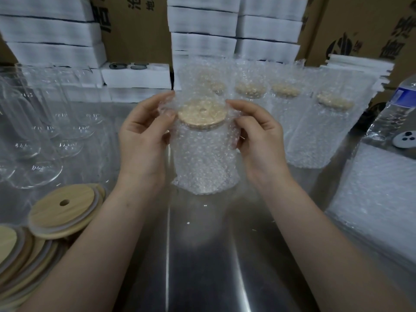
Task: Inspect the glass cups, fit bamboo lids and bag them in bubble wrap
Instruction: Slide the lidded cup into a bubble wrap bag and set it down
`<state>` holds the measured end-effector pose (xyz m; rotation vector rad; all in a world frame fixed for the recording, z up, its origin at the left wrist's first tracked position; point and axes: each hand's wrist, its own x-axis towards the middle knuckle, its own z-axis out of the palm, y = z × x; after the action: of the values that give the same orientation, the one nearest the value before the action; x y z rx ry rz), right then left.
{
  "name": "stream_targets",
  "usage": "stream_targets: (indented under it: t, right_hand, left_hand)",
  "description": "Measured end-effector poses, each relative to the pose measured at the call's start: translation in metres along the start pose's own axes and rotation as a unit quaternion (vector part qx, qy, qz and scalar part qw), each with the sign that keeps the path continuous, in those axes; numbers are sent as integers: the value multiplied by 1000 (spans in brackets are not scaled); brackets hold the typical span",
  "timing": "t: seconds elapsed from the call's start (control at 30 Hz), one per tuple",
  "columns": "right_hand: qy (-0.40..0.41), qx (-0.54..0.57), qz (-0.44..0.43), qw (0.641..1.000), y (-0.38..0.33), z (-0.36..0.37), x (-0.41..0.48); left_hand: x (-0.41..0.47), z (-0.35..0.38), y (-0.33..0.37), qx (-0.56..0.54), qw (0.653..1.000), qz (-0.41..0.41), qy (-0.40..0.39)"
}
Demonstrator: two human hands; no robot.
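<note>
While both hands' fingers (167,113) pinch the bubble-wrap bag (203,158) mouth wide at centre frame, lidded cup (202,112) seats fully

Cropped black Chinese characters on cardboard cartons (139,37), water bottle label (399,95) too blurred to read

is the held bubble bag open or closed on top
Open: the bamboo lid shows bare inside the bubble wrap bag, top edges pinched by left hand and right hand.
</note>
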<state>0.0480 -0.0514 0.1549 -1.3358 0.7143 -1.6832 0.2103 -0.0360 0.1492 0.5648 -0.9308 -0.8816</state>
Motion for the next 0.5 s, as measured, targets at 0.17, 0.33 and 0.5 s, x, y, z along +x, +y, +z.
stream_targets:
  t: [0.17,0.33,0.5]
  right_hand:
    - [18,54,62,996,4,-1,4]
    - [57,23,61,996,5,-1,3]
    - [115,-86,7,990,5,1,-2]
  left_hand:
    - [-2,1,-5,-22,998,-26,-48]
    - [-2,-2,-9,-42,994,-84,-48]
    - [-4,-5,-15,-63,990,-115,-58]
